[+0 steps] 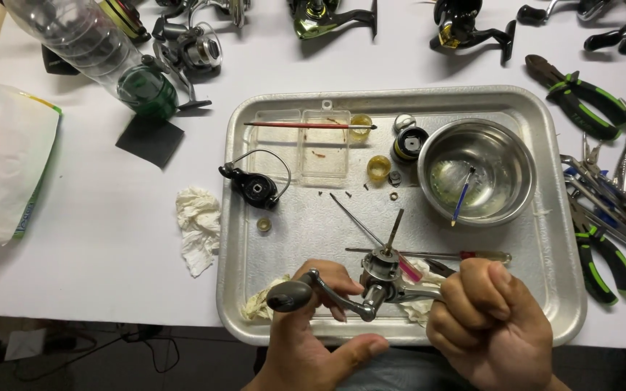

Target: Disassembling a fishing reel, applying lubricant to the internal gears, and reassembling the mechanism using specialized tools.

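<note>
over tray, reel body between hands: left hand pinching handle, right hand fisted round stem.

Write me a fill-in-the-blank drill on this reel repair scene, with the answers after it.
1. Both hands hold a fishing reel over a metal ____.
2. The left hand grips the reel's ____.
3. The small blue-handled tool lies in the steel ____.
4. The red-handled brush rests across a clear plastic ____.

Missing words: tray; crank handle; bowl; box
</note>
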